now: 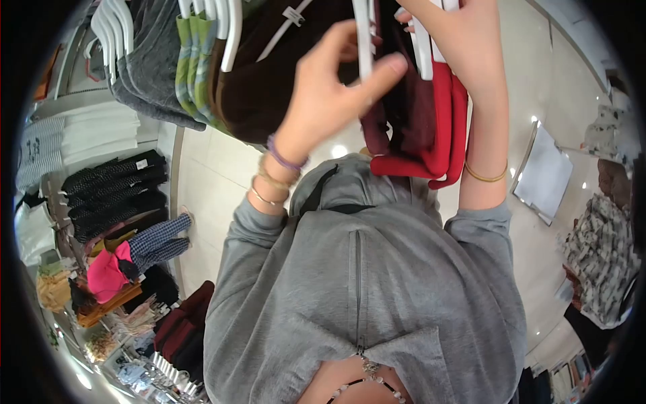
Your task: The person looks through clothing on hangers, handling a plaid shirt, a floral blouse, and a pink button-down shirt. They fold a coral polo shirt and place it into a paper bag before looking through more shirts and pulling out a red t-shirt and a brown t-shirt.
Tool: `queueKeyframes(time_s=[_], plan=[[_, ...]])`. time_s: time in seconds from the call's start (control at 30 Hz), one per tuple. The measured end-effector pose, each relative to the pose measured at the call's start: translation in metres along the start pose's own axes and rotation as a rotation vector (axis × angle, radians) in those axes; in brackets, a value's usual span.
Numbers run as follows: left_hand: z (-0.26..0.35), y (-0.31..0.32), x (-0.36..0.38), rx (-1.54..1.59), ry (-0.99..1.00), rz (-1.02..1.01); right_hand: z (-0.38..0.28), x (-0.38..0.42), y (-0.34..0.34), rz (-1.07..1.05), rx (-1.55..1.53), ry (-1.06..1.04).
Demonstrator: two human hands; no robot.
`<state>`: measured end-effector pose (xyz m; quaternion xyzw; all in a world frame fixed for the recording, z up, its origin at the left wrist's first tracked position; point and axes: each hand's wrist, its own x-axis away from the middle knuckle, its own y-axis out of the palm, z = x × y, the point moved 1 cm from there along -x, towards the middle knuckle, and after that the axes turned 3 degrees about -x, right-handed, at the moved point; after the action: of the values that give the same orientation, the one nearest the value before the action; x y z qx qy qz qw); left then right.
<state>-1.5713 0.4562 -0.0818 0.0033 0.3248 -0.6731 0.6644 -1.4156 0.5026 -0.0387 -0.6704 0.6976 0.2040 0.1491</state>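
Observation:
My left hand (336, 97) is raised at a clothes rail, thumb and fingers apart, beside a white hanger (364, 40) that passes close to its fingers. Around that hanger hang a dark maroon garment (418, 128) and a dark brown garment (259, 91). At the top right my right hand (452, 34) is partly cut off by the frame edge. Its fingers curl around a white hanger (422, 50). Below the right hand, red garments (441, 128) hang from white hangers, near my right forearm.
Green patterned garments (195, 67) and grey garments (151, 74) hang further left on the rail. Another person in a pink top (109, 273) is near racks on the left. A pale flat panel (544, 174) is at the right, by black-and-white patterned clothes (599, 256).

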Motion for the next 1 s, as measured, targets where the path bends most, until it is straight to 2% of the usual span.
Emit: queueKeyframes(time_s=[0.07, 0.1, 0.17, 0.23, 0.3, 0.33, 0.37, 0.43, 0.47, 0.57, 0.7, 0.87, 1.0], plan=[[0.004, -0.001, 0.007, -0.034, -0.03, 0.018, -0.009, 0.0, 0.0, -0.037, 0.001, 0.056], [0.003, -0.013, 0.009, -0.014, -0.163, -0.006, -0.013, 0.0, 0.0, -0.055, 0.001, 0.085], [-0.006, -0.035, 0.009, 0.097, -0.261, 0.156, -0.011, -0.001, 0.003, -0.04, -0.021, 0.098], [-0.006, -0.056, 0.013, -0.115, -0.145, 0.242, -0.01, -0.002, 0.004, -0.004, 0.056, 0.073], [-0.002, -0.079, 0.011, -0.538, 0.194, 0.403, -0.012, -0.002, 0.005, 0.001, 0.049, 0.104], [0.01, -0.086, 0.012, -0.767, 0.116, 0.432, -0.012, -0.002, 0.006, 0.011, 0.051, 0.117], [0.003, -0.09, 0.014, -0.775, 0.07, 0.47, -0.013, -0.001, 0.007, 0.019, 0.052, 0.131], [-0.015, -0.087, 0.017, -0.888, 0.036, 0.343, -0.011, 0.006, 0.018, 0.048, 0.088, 0.059], [-0.016, -0.078, 0.018, -0.871, 0.099, 0.347, -0.006, 0.005, 0.012, 0.015, 0.102, 0.089], [-0.003, -0.05, 0.026, -0.688, 0.086, 0.334, 0.0, -0.003, 0.004, -0.047, 0.143, 0.151], [0.0, -0.043, 0.033, -0.454, 0.09, 0.066, -0.002, -0.004, 0.005, -0.055, 0.176, 0.163], [-0.017, -0.046, 0.028, -0.731, 0.043, 0.046, -0.001, -0.004, 0.007, -0.074, 0.15, 0.128], [-0.014, -0.044, 0.018, -0.742, 0.035, 0.114, -0.004, -0.006, 0.009, -0.031, 0.122, 0.173]])
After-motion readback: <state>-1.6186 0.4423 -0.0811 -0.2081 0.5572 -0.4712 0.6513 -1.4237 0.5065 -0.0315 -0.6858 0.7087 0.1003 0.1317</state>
